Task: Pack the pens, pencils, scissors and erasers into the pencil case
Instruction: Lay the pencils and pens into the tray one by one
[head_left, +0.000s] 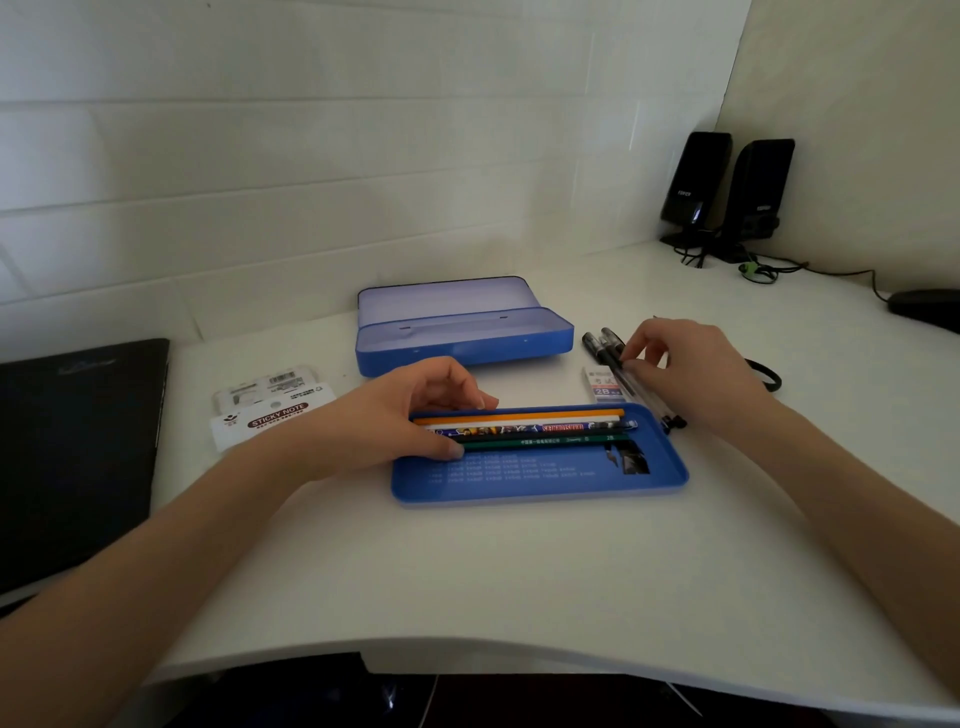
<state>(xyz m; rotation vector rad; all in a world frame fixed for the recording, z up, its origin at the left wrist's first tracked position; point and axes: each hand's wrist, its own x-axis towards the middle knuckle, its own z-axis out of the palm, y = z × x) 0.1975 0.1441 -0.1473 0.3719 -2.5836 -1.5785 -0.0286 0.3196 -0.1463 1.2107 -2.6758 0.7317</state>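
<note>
Left hand (415, 410) grips the pencils (524, 428) at their left ends, fingers curled over them, inside the blue tray (540, 483) on the white desk (467, 571). Right hand (691, 374) pinches the black pens (610, 353) beside the tray's far right corner, over the 2B eraser (602, 387). Pencil case (462, 327) sits open behind the tray, w/ nothing visible in it.
</note>
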